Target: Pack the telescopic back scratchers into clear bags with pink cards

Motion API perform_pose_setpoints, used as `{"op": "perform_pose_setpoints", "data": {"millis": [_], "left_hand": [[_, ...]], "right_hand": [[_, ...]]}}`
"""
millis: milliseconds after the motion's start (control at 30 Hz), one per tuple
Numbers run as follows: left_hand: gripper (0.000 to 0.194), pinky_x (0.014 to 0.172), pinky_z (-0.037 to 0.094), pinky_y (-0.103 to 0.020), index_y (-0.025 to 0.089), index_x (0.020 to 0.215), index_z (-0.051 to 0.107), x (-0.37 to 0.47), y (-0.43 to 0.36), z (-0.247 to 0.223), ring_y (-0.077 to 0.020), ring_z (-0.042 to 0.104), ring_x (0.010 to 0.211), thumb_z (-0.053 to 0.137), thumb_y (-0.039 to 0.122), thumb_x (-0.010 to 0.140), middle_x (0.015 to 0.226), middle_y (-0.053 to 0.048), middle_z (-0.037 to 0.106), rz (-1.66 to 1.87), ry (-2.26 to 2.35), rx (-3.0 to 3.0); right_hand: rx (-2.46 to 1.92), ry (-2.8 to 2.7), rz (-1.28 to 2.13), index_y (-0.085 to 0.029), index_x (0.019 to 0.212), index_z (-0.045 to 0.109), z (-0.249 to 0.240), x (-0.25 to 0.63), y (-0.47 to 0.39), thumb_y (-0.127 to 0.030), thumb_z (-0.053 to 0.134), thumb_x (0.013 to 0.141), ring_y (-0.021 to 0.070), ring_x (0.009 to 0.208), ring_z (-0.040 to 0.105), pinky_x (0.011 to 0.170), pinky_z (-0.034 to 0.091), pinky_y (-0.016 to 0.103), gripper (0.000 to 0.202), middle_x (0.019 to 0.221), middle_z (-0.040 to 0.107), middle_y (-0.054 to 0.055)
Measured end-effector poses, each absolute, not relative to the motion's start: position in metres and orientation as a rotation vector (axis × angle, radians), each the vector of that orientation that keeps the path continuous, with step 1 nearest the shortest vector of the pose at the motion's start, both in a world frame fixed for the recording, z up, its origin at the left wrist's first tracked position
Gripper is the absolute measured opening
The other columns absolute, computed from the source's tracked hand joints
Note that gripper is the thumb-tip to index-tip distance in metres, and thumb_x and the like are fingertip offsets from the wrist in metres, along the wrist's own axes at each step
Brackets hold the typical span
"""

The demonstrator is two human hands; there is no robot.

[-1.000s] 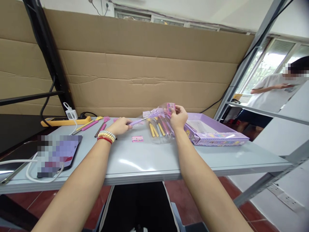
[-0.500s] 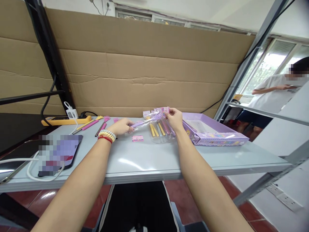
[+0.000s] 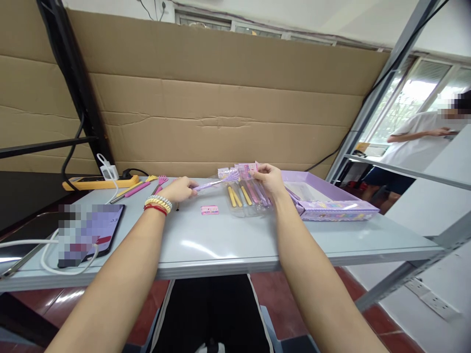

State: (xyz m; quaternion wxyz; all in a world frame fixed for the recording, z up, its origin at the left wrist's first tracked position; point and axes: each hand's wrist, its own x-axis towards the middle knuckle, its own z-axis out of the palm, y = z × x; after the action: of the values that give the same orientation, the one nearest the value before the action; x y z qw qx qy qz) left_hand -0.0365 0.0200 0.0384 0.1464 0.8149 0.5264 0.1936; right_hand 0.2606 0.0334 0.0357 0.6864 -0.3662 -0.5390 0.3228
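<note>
My left hand is closed around one end of a slim purple back scratcher, whose claw-shaped head points right. At that head, my right hand pinches a clear plastic sleeve with a pink printed top. Whether the head is fully out of the sleeve I cannot tell. Below it lie several yellow-handled sticks in clear packaging, and pink and purple ones beside them, partly behind my right hand. A small pink card lies flat in front. Left of my left hand are loose pink and yellow back scratchers.
An open purple box stands to the right. On the left are a phone with a white cable, and a yellow power strip with a plugged-in charger. Cardboard closes off the back. A person stands beyond the shelf post.
My left hand has moved slightly left with the purple back scratcher, drawing it away from the plastic sleeve. My right hand has shifted a little right, still pinching the sleeve.
</note>
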Motion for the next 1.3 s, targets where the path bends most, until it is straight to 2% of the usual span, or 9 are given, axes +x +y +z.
{"op": "perform_pose_setpoints", "data": {"millis": [200, 400, 600, 767, 900, 1033, 1167, 1233, 1300], "left_hand": [[0.018, 0.061, 0.040, -0.027, 0.023, 0.071, 0.064, -0.036, 0.020, 0.038, -0.0185, 0.058, 0.066, 0.050, 0.033, 0.065, 0.064, 0.000, 0.064, 0.548, 1.489, 2.335], [0.018, 0.060, 0.039, -0.026, 0.022, 0.071, 0.063, -0.035, 0.016, 0.040, -0.0181, 0.058, 0.066, 0.050, 0.033, 0.064, 0.065, 0.000, 0.064, 0.539, 1.497, 2.330], [0.021, 0.062, 0.039, -0.027, 0.022, 0.072, 0.065, -0.035, 0.017, 0.041, -0.0187, 0.058, 0.067, 0.049, 0.034, 0.065, 0.066, 0.000, 0.064, 0.522, 1.515, 2.373], [0.022, 0.063, 0.041, -0.027, 0.021, 0.074, 0.065, -0.036, 0.018, 0.041, -0.0194, 0.060, 0.068, 0.050, 0.033, 0.064, 0.067, -0.001, 0.066, 0.551, 1.538, 2.332], [0.023, 0.063, 0.042, -0.027, 0.022, 0.077, 0.068, -0.037, 0.018, 0.041, -0.0197, 0.062, 0.069, 0.052, 0.033, 0.064, 0.070, -0.001, 0.068, 0.564, 1.553, 2.302], [0.025, 0.064, 0.043, -0.026, 0.024, 0.080, 0.069, -0.035, 0.017, 0.041, -0.0202, 0.063, 0.071, 0.052, 0.032, 0.064, 0.068, 0.000, 0.068, 0.547, 1.571, 2.290], [0.022, 0.063, 0.042, -0.026, 0.024, 0.077, 0.068, -0.033, 0.016, 0.041, -0.0202, 0.063, 0.070, 0.052, 0.030, 0.064, 0.067, 0.000, 0.068, 0.536, 1.569, 2.305], [0.019, 0.062, 0.042, -0.026, 0.024, 0.074, 0.067, -0.033, 0.016, 0.039, -0.0200, 0.062, 0.069, 0.052, 0.030, 0.063, 0.067, 0.000, 0.068, 0.536, 1.566, 2.295], [0.018, 0.062, 0.042, -0.026, 0.024, 0.073, 0.067, -0.033, 0.017, 0.038, -0.0201, 0.062, 0.069, 0.053, 0.029, 0.063, 0.067, 0.000, 0.068, 0.540, 1.560, 2.278]], "right_hand": [[-0.713, -1.227, 0.885, -0.018, 0.066, 0.067, 0.038, 0.259, 0.029, -0.030, 0.078, 0.049, 0.0121, 0.056, 0.057, 0.054, 0.052, 0.028, 0.023, 0.065, 0.065, -0.002], [-0.776, -1.183, 0.746, -0.016, 0.060, 0.066, 0.035, 0.258, 0.035, -0.030, 0.084, 0.040, 0.0141, 0.055, 0.059, 0.057, 0.055, 0.032, 0.031, 0.061, 0.065, -0.001], [-0.808, -1.088, 0.700, -0.016, 0.052, 0.058, 0.034, 0.260, 0.037, -0.020, 0.085, 0.031, 0.0129, 0.052, 0.057, 0.054, 0.052, 0.029, 0.034, 0.053, 0.061, -0.002], [-0.671, -1.181, 0.902, -0.017, 0.064, 0.065, 0.033, 0.261, 0.035, -0.021, 0.085, 0.040, 0.0122, 0.061, 0.060, 0.066, 0.054, 0.030, 0.031, 0.062, 0.064, -0.003], [-0.679, -1.235, 0.862, -0.017, 0.071, 0.069, 0.031, 0.262, 0.038, -0.030, 0.083, 0.050, 0.0117, 0.063, 0.061, 0.070, 0.053, 0.030, 0.028, 0.067, 0.066, -0.002], [-0.779, -1.240, 0.728, -0.016, 0.070, 0.069, 0.030, 0.263, 0.042, -0.032, 0.083, 0.048, 0.0133, 0.062, 0.061, 0.069, 0.053, 0.031, 0.031, 0.066, 0.067, 0.000], [-0.888, -1.203, 0.664, -0.015, 0.061, 0.063, 0.028, 0.263, 0.043, -0.025, 0.082, 0.040, 0.0130, 0.055, 0.057, 0.062, 0.051, 0.031, 0.030, 0.056, 0.061, -0.002], [-0.936, -1.222, 0.658, -0.015, 0.064, 0.063, 0.027, 0.262, 0.043, -0.022, 0.080, 0.040, 0.0120, 0.053, 0.055, 0.060, 0.049, 0.030, 0.030, 0.053, 0.058, -0.003], [-0.944, -1.270, 0.674, -0.014, 0.075, 0.067, 0.027, 0.262, 0.044, -0.021, 0.078, 0.044, 0.0106, 0.053, 0.053, 0.060, 0.048, 0.028, 0.033, 0.053, 0.057, -0.005]]}}
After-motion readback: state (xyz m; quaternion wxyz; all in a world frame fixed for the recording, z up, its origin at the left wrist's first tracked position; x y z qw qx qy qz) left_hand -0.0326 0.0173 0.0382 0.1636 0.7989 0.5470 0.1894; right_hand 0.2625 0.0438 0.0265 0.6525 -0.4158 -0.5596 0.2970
